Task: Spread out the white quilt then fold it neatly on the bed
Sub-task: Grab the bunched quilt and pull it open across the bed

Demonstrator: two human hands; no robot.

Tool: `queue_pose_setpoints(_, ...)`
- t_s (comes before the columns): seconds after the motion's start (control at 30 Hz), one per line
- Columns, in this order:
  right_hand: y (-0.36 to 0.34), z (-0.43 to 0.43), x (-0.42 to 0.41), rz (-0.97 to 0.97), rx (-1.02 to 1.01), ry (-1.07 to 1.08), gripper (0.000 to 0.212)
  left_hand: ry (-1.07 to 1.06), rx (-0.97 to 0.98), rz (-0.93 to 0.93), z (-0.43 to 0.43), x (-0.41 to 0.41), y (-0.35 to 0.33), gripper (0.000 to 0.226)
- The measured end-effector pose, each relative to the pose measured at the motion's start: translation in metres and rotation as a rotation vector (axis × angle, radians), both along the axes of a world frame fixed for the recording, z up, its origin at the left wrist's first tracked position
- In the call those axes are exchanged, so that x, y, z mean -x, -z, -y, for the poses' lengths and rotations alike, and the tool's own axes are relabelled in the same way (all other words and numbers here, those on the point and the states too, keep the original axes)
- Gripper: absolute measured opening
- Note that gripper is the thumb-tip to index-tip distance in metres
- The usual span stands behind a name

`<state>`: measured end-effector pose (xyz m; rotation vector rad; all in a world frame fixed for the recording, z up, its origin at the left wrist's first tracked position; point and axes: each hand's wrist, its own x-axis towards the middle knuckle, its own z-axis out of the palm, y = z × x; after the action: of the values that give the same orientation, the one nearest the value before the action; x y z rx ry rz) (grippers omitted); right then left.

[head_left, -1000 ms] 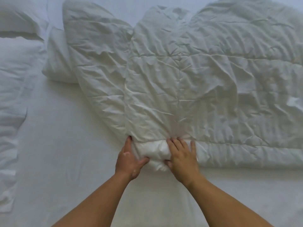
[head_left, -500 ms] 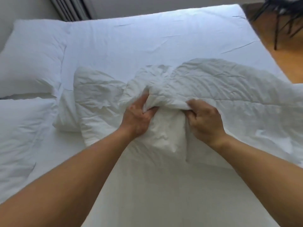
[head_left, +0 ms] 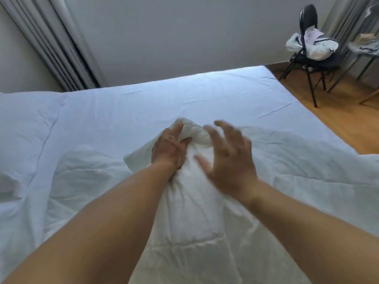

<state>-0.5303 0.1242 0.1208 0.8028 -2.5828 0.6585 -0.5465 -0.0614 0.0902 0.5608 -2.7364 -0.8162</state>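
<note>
The wide white-sheeted bed point(head_left: 184, 95) filled the view, with the crumpled white padded quilt point(head_left: 287, 160) bunched from centre toward 4 o'clock; the left hand point(head_left: 169, 149) was clenched on its raised corner, while the blurred right hand point(head_left: 229, 158) hovered beside it, fingers spread

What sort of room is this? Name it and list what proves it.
Most likely a bedroom, perhaps a hotel or guest room. A wide bed with a white sheet fills the view, a pillow lies at its left end, grey curtains hang behind, and a black chair holds piled clothes.
</note>
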Motion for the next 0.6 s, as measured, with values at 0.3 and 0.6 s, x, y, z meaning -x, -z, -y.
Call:
queue_pose_setpoints(0.3,0.176,0.014,0.02,0.552,-0.521,-0.104,0.118,0.052,-0.03,0.304,0.014,-0.004,0.106,0.091)
queue_pose_setpoints(0.6,0.239,0.047,0.114,0.594,-0.442,-0.112,0.111,0.239,0.367,0.529,0.04,-0.125,0.165,0.116)
